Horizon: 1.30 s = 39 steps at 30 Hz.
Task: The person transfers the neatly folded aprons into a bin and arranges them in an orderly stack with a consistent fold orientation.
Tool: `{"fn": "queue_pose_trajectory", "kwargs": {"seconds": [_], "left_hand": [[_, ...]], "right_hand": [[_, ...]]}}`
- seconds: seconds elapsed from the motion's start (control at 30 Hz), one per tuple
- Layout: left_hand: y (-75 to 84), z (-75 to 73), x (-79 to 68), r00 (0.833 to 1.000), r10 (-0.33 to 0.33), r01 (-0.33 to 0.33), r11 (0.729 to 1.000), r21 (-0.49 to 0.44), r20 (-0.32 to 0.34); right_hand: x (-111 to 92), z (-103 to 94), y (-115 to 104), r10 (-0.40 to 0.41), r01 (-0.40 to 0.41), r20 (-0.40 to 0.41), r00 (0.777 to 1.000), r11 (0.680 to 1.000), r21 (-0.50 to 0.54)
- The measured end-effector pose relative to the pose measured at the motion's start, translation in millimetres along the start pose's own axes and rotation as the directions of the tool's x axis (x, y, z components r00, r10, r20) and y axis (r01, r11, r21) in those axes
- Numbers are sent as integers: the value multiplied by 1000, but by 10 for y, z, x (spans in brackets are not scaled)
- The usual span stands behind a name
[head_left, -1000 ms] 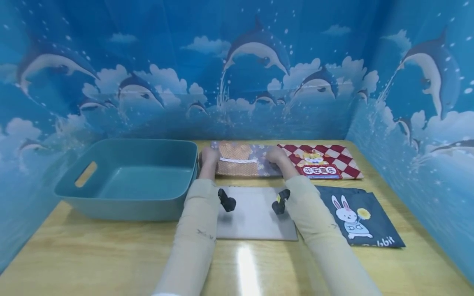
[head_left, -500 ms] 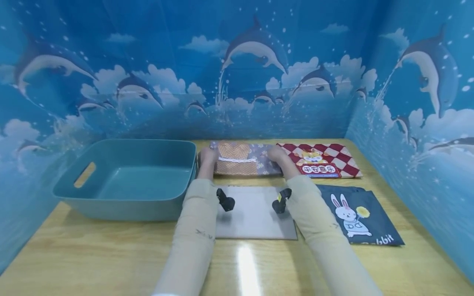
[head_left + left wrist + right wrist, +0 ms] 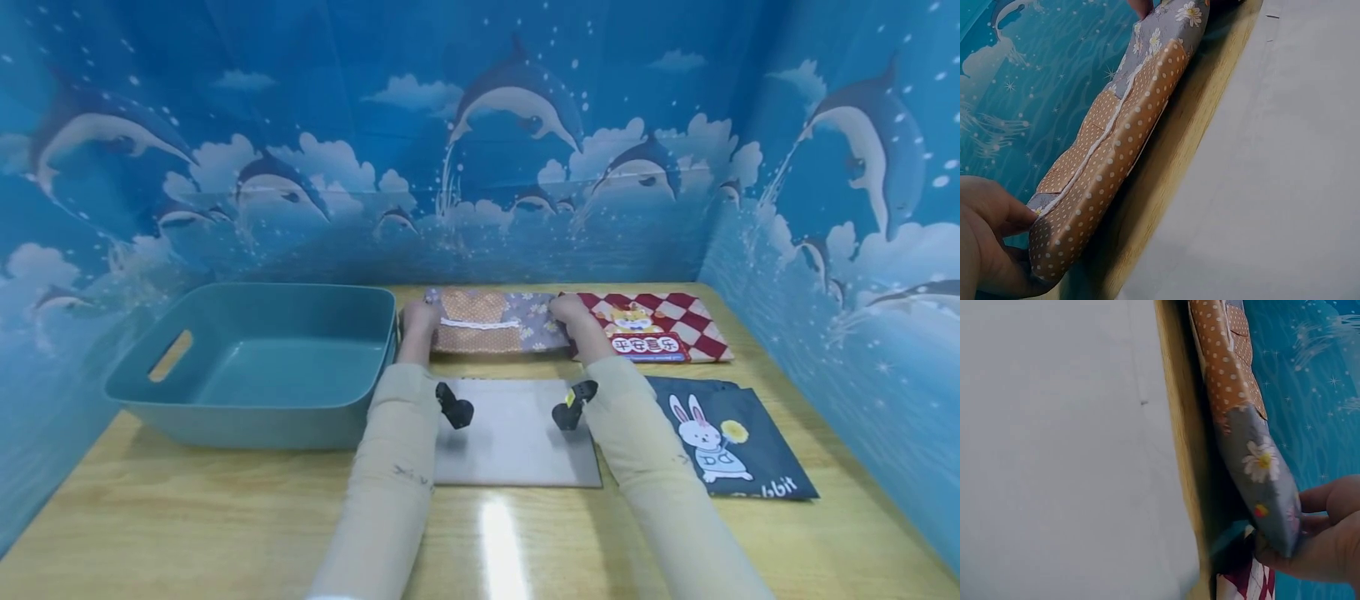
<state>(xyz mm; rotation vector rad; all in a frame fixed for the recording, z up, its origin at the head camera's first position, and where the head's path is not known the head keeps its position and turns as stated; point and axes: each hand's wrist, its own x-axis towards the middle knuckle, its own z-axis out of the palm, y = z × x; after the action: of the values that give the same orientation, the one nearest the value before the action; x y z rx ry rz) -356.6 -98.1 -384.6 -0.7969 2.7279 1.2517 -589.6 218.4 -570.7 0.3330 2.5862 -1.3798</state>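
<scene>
A folded apron (image 3: 480,321), grey with daisies and a brown polka-dot pocket edged in white trim, spans the gap between my two hands at the back of the table. My left hand (image 3: 420,318) pinches its left end, thumb on top, as the left wrist view shows. At the opposite end my right hand (image 3: 572,315) grips the grey flowered corner between thumb and fingers (image 3: 1319,497). Both wrist views show the apron's front edge tilted up, with dark shadow beneath. Just in front lies a flat pale grey folded cloth (image 3: 517,442), under my wrists.
To the left stands a teal plastic basin (image 3: 255,406) with a handle hole. A red-and-cream checked folded cloth (image 3: 697,325) lies right of the apron, overlapped by my right hand. Nearer sits a dark folded piece with a rabbit print (image 3: 772,425). Dolphin-print sheeting (image 3: 480,233) hangs behind.
The apron's front edge has risen slightly, and my right hand has shifted a little to the right. Both hands keep hold of the apron's ends.
</scene>
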Motion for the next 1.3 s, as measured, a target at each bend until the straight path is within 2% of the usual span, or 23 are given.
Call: {"fn": "queue_pose_trajectory", "kwargs": {"seconds": [0.07,0.1,0.13,0.17,0.2,0.23,0.33,0.4,0.43,0.47,0.5,0.53,0.6,0.63,0.7,0.77,0.83,0.93,1.03,1.07,1.13,1.23,1.3], "left_hand": [[-5,45,44,1000,-9,8,1000,-30,-18],[-10,71,75,1000,-14,13,999,-49,-25],[12,43,16,1000,-20,19,997,-72,-21],[20,42,13,999,-26,24,997,-68,-19],[12,84,83,999,-37,35,996,-84,-20],[14,82,95,999,-40,38,995,-91,-19],[-84,266,505,999,-11,9,999,-53,-37],[-138,411,768,993,31,-34,999,-31,-115],[-120,391,756,992,42,-45,999,-26,-122],[-82,336,688,995,35,-40,998,-56,-99],[-32,255,562,996,29,-36,996,-85,-86],[20,163,402,993,37,-47,995,-91,-109],[139,-42,66,998,13,-23,989,-147,-64],[191,-135,-77,999,-4,-4,983,-183,-39],[250,-227,-243,999,-12,2,973,-231,-40],[288,-271,-323,999,-16,8,966,-257,-30],[298,-275,-331,999,-5,-7,964,-266,-44],[306,-279,-336,999,24,-35,968,-250,-46],[307,-275,-315,998,46,-53,968,-245,-35],[310,-278,-320,998,48,-53,969,-241,-27],[314,-282,-323,999,49,-49,972,-232,-4],[323,-273,-324,997,21,3,958,-287,78],[331,-270,-333,989,9,42,942,-333,150]], "right_hand": [[255,6,154,32,-30,-25,999,996,86],[226,-9,150,43,-38,-34,999,992,122],[221,-23,156,60,-54,-37,998,987,151],[3,-56,58,64,-55,-49,997,983,174],[-278,-98,-81,73,-63,-50,996,979,193],[-712,-174,-288,93,-85,-25,995,972,219],[-1901,-355,-905,191,-193,32,981,950,247],[-2558,-483,-1249,250,-266,92,964,928,262],[-2854,-539,-1412,268,-288,107,957,922,259],[-2984,-569,-1504,269,-286,102,958,928,238],[-3137,-607,-1598,268,-284,101,958,933,220],[-3224,-639,-1655,246,-262,98,964,942,209],[-3248,-680,-1687,204,-215,79,976,958,189],[-3193,-681,-1675,191,-199,57,980,964,179],[-2974,-681,-1580,195,-201,48,980,959,201],[-2695,-687,-1445,205,-212,51,977,948,238],[-2388,-702,-1292,203,-220,85,975,930,296],[-2238,-756,-1209,210,-238,118,970,911,337],[-2349,-822,-1236,223,-267,159,962,894,360],[-2527,-845,-1318,244,-282,150,958,894,349],[-2681,-905,-1349,235,-294,197,952,880,372],[-2860,-1010,-1356,246,-335,255,935,849,409],[-2936,-1077,-1340,242,-357,299,923,828,433]]}}
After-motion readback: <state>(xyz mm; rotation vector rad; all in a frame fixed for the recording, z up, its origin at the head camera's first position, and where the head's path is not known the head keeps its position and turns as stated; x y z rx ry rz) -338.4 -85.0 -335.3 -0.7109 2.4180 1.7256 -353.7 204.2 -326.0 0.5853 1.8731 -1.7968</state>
